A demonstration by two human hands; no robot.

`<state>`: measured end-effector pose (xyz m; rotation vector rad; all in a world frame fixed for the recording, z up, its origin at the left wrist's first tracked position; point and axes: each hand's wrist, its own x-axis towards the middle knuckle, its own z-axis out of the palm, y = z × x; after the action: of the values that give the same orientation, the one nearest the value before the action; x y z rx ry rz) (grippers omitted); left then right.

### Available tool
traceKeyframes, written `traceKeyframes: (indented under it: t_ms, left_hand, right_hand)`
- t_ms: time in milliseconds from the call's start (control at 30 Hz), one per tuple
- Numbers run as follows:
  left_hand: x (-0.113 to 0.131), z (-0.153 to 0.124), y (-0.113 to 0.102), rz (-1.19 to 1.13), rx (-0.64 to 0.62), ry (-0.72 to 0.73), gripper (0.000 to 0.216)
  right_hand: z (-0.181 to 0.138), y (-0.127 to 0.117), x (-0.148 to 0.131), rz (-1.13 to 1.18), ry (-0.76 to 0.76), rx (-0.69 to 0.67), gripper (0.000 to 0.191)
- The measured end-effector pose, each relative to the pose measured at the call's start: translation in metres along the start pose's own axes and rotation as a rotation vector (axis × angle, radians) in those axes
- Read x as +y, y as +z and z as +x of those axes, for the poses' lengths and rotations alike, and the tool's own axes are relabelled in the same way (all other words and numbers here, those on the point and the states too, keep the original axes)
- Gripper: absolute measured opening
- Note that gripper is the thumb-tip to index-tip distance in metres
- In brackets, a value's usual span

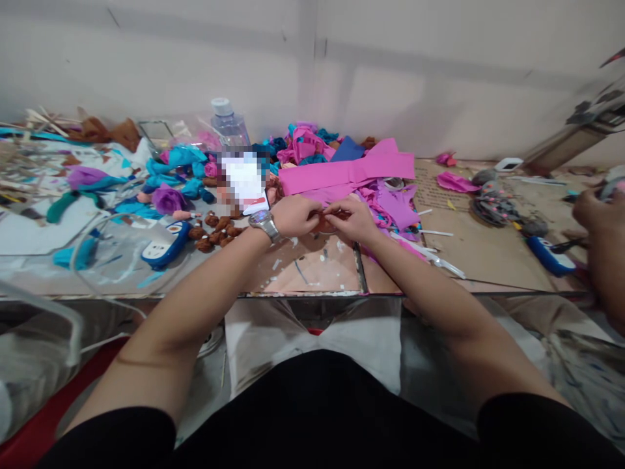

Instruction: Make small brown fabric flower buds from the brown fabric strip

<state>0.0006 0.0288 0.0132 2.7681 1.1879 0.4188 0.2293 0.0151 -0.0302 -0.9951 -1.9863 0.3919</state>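
My left hand (293, 215), with a silver watch (264, 224) on its wrist, and my right hand (352, 219) meet over the table's middle. Both are closed in a pinch on a small brown-orange piece (326, 223) held between them; most of it is hidden by my fingers. Just behind my hands lie folded pink paper strips (351, 170) and purple paper scraps (394, 203). To the left of my left hand sits a cluster of small brown paper buds (215, 233).
Turquoise and purple paper flowers (168, 197), a blue-white power strip (163, 245), a water bottle (227, 124) and a blurred white card (244, 181) lie left. Another person's hand (598, 218) works at the right near a blue tool (549, 254). White sticks (434, 232) lie nearby.
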Motion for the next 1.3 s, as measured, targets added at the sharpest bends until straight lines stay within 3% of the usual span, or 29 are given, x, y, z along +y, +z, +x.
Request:
traceKeyframes:
  t_ms: [567, 767, 1300]
  left_hand:
    - [-0.0011, 0.0018, -0.0045, -0.273, -0.074, 0.063, 0.028]
    - [0.0006, 0.0027, -0.0062, -0.275, -0.073, 0.035, 0.037]
    - [0.001, 0.0027, -0.0071, -0.263, -0.064, 0.001, 0.03]
  right_hand:
    - [0.0001, -0.0011, -0.0022, -0.042, -0.078, 0.04, 0.011]
    - [-0.0003, -0.0017, -0.0028, -0.047, -0.07, 0.03, 0.011]
    - [0.0012, -0.0032, -0.0054, -0.086, -0.064, 0.011, 0.028]
